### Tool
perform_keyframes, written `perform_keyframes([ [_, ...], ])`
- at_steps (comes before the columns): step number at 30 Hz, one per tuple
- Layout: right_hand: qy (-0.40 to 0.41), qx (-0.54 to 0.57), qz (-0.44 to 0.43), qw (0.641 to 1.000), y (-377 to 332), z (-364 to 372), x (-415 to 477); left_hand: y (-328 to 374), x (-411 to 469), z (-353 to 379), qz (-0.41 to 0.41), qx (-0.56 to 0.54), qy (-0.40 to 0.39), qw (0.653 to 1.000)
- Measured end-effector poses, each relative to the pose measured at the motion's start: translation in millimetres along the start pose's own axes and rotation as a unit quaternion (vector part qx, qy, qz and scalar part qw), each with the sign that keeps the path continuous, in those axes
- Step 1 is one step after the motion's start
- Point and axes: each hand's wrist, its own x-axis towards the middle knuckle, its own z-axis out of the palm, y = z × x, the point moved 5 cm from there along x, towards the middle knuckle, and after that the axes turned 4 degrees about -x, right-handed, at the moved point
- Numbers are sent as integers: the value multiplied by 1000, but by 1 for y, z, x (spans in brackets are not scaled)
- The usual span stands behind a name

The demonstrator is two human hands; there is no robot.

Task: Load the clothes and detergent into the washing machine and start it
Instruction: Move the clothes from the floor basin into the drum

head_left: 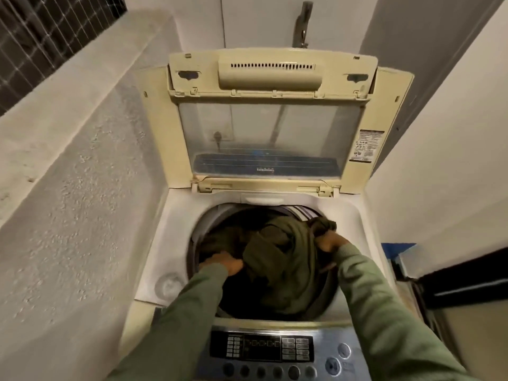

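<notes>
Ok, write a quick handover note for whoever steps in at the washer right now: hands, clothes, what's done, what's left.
Left hand: closed on dark clothing at the drum's left side.
Right hand: gripping the olive garment at the drum's right edge.
Washing machine: lid propped open; clothes partly in the drum, the olive garment bunched high, not yet pushed down.
Detergent: none in view.
Left to do: settle the clothes, add detergent, close the lid, start from the control panel.
</notes>
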Motion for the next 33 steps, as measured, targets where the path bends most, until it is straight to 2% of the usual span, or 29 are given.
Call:
perform_keyframes([
  [1,-7,14,7,1000,-1,4,4,-2,6,-8,4,36,33,999],
  [3,-51,37,-13,998,-9,14,6,-8,17,-23,38,38,91,994],
  [7,-133,-69,-47,988,-22,53,21,-13,38,-41,114,-23,114,987],
  [9,-159,-167,-52,972,-26,78,24,-9,43,-33,151,-62,51,985],
  [11,-170,-294,-74,938,-29,100,28,-3,47,-14,179,-80,-32,980],
  [13,-158,-409,-101,893,-25,117,33,2,51,11,191,-43,-101,975],
  [15,-129,-448,-119,877,-18,127,44,3,57,38,191,40,-164,967],
  [16,-126,-432,-114,886,-12,131,50,2,60,51,190,82,-187,960],
  [18,-84,-358,-80,926,1,133,66,-2,66,71,190,147,-204,949],
  [20,-23,-428,-58,902,11,131,82,-1,71,84,211,143,-204,945],
  [23,-27,-513,42,857,32,129,100,8,71,90,247,23,-190,950],
  [25,-17,-508,42,860,37,126,107,12,70,85,256,-40,-153,954],
  [29,-12,-432,-6,902,29,117,107,9,70,73,241,-64,-115,962],
  [33,-16,-457,-26,889,12,96,89,1,61,50,189,-120,-35,974],
])
